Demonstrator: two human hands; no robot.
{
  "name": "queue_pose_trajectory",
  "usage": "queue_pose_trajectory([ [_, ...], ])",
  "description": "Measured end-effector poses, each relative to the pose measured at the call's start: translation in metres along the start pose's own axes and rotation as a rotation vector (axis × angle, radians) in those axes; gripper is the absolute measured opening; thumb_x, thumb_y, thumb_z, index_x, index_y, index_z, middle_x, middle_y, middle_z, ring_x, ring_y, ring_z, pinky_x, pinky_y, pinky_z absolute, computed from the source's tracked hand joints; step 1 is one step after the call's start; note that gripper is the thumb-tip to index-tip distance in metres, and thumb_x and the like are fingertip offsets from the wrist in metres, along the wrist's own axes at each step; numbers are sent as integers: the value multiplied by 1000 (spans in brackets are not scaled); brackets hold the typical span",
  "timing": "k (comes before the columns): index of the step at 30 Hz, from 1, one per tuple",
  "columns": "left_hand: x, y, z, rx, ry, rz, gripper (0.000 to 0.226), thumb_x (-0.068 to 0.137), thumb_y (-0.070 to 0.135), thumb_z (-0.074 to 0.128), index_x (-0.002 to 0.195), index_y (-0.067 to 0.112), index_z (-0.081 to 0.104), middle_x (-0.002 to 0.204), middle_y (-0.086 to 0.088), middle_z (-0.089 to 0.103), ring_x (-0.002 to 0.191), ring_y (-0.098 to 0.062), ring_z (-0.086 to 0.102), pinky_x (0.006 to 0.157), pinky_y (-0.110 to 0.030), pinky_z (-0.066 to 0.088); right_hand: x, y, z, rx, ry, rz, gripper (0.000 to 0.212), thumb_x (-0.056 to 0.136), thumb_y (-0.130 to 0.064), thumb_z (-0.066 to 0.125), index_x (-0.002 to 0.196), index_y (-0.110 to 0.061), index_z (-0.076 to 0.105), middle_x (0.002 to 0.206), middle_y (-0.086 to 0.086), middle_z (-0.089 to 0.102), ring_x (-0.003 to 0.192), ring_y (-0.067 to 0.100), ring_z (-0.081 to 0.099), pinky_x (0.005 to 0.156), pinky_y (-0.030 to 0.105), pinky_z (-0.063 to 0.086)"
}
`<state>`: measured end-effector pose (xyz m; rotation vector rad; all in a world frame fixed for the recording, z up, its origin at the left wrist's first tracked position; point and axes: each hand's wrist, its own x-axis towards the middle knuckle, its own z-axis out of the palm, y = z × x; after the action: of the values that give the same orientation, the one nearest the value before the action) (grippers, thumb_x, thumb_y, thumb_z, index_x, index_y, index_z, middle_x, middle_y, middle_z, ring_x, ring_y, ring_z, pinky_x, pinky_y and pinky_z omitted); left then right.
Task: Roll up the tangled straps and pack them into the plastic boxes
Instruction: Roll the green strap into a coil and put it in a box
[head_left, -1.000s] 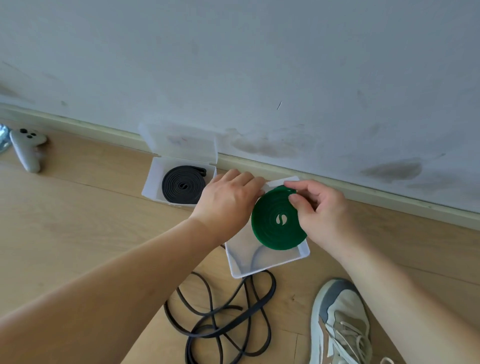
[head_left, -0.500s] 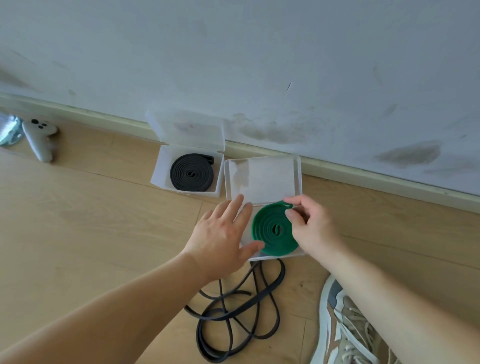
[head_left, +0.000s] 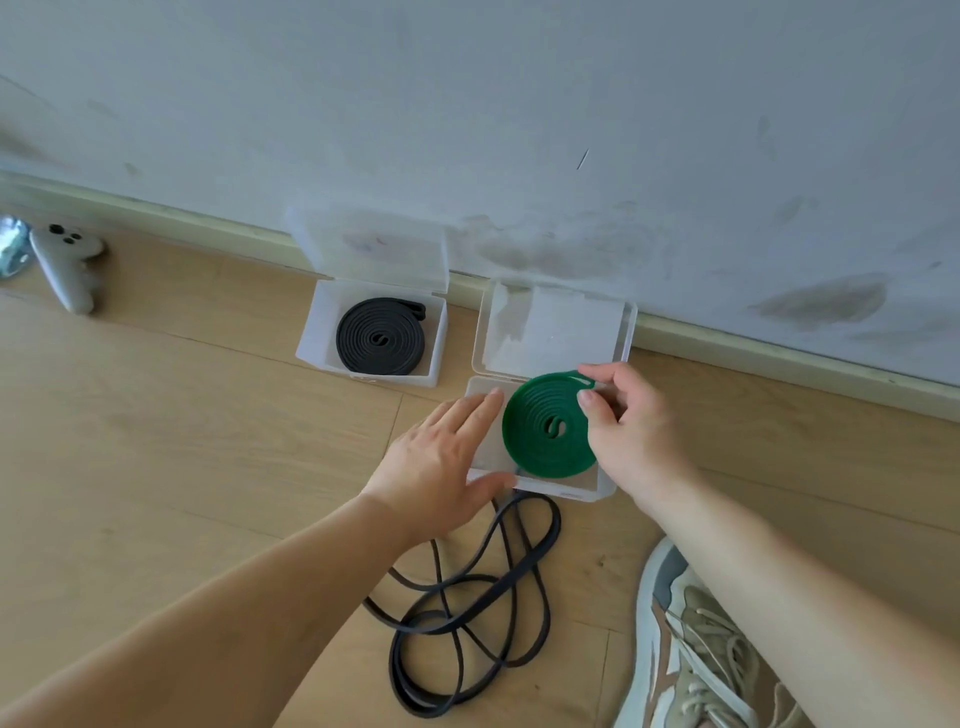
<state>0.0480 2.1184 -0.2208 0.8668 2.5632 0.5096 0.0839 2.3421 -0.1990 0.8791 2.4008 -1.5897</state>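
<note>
A rolled green strap (head_left: 540, 431) lies in the near clear plastic box (head_left: 587, 491), whose lid (head_left: 556, 332) is folded back against the wall. My right hand (head_left: 628, 426) pinches the roll's right edge and loose end between thumb and fingers. Flat and spread, my left hand (head_left: 441, 462) rests on the box's left side, thumb along its front rim. A rolled black strap (head_left: 382, 343) sits in the second open box (head_left: 311, 332) to the left. A tangled black strap (head_left: 467, 608) lies loose on the floor in front of the near box.
Both boxes stand on a wooden floor against a white wall with a baseboard (head_left: 779, 358). A grey game controller (head_left: 65, 267) lies at the far left. A shoe (head_left: 696, 649) is at the bottom right, close to the tangled strap.
The near box's lid has swung back toward the wall. The green roll has settled down into the box. My left hand has shifted from the box's top to its left side.
</note>
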Motion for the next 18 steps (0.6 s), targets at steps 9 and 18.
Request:
queue_pose_trajectory([
  [9,-5,5,21,-46,60,4,70,100,41,61,160,20,31,158,4,46,148,-18,38,109,-38,49,-4,1,9,-62,-31,4,23,104,-14,57,120,-27,66,100,-4,69,93,10,64,70,16,48],
  [18,5,5,27,-82,154,-41,88,89,39,77,159,8,34,161,-11,43,147,-29,45,108,-33,45,-8,5,11,-242,61,-308,20,99,-3,61,115,-12,68,118,-1,70,109,11,62,91,-1,39],
])
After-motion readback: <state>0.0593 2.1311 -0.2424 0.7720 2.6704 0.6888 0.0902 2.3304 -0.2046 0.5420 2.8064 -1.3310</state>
